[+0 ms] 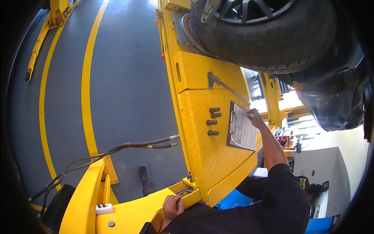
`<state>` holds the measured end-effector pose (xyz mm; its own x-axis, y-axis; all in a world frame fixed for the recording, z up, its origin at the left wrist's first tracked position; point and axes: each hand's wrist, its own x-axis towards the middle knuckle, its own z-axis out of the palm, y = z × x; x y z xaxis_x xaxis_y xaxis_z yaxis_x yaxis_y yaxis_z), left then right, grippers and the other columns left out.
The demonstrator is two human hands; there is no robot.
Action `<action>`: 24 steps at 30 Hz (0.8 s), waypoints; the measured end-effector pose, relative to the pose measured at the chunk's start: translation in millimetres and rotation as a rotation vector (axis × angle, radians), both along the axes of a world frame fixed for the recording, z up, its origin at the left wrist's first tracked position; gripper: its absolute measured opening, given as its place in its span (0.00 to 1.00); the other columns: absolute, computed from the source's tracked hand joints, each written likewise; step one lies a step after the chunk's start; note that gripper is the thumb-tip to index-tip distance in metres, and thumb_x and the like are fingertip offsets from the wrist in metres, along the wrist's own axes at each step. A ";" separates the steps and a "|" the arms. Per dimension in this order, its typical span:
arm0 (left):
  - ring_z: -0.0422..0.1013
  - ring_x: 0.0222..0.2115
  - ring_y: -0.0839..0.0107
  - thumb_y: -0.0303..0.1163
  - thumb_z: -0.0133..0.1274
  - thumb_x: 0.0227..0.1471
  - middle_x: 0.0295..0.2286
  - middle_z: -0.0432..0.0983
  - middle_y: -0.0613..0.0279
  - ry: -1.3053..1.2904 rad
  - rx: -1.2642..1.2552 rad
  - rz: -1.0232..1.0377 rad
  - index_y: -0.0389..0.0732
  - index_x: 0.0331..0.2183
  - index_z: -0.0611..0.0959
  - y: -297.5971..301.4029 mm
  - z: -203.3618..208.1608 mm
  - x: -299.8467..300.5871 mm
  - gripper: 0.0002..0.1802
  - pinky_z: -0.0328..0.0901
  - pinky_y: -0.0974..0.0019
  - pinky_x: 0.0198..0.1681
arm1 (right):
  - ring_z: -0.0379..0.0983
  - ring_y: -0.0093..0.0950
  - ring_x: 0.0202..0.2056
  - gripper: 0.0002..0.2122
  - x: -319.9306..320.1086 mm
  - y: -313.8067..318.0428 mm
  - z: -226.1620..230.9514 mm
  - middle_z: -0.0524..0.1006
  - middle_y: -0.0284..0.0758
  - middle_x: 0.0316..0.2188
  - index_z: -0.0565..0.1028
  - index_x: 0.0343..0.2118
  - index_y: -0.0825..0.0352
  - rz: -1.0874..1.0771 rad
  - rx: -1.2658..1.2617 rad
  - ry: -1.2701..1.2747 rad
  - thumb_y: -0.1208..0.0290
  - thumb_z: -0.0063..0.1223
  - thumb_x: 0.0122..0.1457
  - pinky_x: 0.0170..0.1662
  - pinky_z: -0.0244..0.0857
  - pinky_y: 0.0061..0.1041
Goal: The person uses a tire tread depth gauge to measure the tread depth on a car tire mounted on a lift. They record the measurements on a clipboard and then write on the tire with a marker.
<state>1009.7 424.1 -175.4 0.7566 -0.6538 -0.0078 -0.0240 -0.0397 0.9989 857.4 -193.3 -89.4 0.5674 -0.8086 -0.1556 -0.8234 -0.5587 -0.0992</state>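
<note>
A clipboard (241, 125) with a printed form lies tilted on the yellow tread-plate ramp (194, 152), its metal clip toward the left. My right hand (255, 117) is at the paper's upper right edge, fingers pinched round a pen that is mostly hidden. My left hand (172, 207) rests low on the yellow lift's frame, at the ramp's near corner. Its fingers are curled; a small dark bit shows at the fingertips, too little to name. Several dark round pegs (212, 122) stick out of the ramp left of the clipboard. Beyond them a metal bar (228, 90) lies across the plate.
A car's large tyre (269, 45) stands on the platform ahead. Black hoses (128, 145) run from the ramp's left side toward a yellow lift post (83, 195). A shoe (144, 174) shows on the grey floor (132, 78), which has yellow lines. A blue object (235, 199) lies under my right arm.
</note>
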 end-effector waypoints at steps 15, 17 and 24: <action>0.71 0.23 0.56 0.18 0.54 0.46 0.23 0.73 0.53 -0.011 0.072 -0.006 0.35 0.31 0.80 -6.1 13.1 2.1 0.07 0.66 0.59 0.29 | 0.76 0.38 0.36 0.16 -50.8 -26.8 -14.8 0.77 0.45 0.32 0.68 0.44 0.65 -0.133 -0.100 0.006 0.59 0.56 0.63 0.42 0.68 0.36; 0.70 0.23 0.56 0.19 0.54 0.46 0.23 0.74 0.52 0.003 0.092 -0.012 0.35 0.31 0.80 -8.1 15.4 1.2 0.05 0.65 0.59 0.29 | 0.76 0.40 0.37 0.15 -60.4 -34.8 -20.3 0.78 0.45 0.34 0.69 0.44 0.63 -0.146 -0.088 0.030 0.58 0.55 0.64 0.43 0.68 0.37; 0.71 0.23 0.67 0.23 0.55 0.52 0.26 0.76 0.57 0.257 0.031 -0.178 0.36 0.34 0.82 -25.9 47.9 -6.2 0.05 0.65 0.67 0.28 | 0.76 0.40 0.42 0.13 -89.8 -54.4 -20.4 0.79 0.44 0.39 0.75 0.43 0.62 -0.180 0.055 0.022 0.59 0.58 0.61 0.46 0.68 0.34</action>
<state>1003.5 398.2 -127.5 0.6010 -0.7721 -0.2065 0.2203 -0.0883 0.9714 767.6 -247.7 -109.8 0.4103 -0.8867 -0.2129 -0.9119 -0.3963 -0.1068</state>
